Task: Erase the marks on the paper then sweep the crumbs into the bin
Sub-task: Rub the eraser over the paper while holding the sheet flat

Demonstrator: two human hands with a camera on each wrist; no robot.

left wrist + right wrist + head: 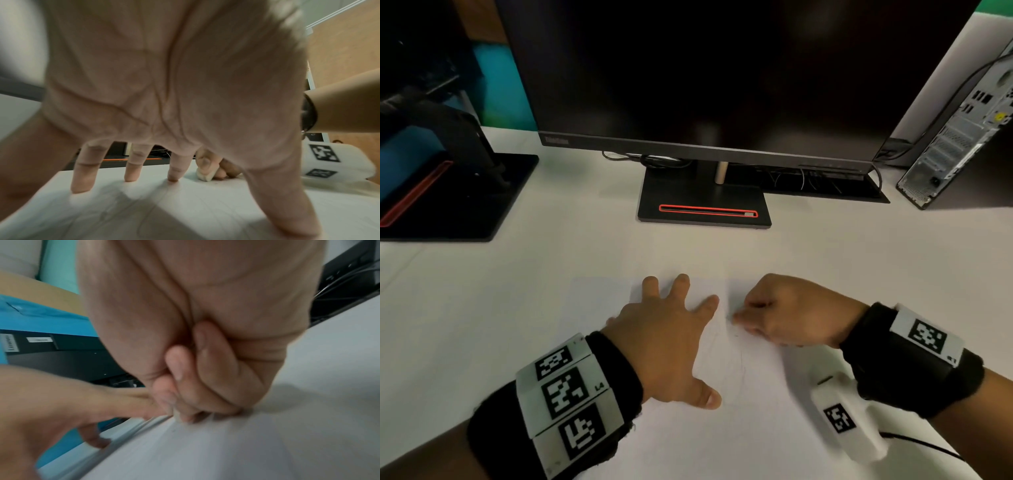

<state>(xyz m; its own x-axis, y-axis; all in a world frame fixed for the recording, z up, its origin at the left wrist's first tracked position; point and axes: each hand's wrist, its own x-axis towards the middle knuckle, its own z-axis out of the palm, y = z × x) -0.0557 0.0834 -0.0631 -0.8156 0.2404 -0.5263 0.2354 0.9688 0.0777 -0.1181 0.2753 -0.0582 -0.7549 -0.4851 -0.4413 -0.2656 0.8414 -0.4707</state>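
Paper, a white sheet (722, 428) with faint grey pencil marks (736, 363), lies flat on the white desk (517, 274), on my side of the black monitor stand (703, 209). My left hand (664, 342) lies spread on it, fingers straight, pinning it and holding nothing. My right hand (787, 313) is curled, thumb and fingertips pinching a small off-white eraser (204, 176) whose tip sits on the sheet just right of the left forefinger (707, 306). I judge the marks trail from the eraser back toward me, between the two hands, so the right hand is the nearer and the strokes should pull toward me. I see no bin and no clear crumbs.
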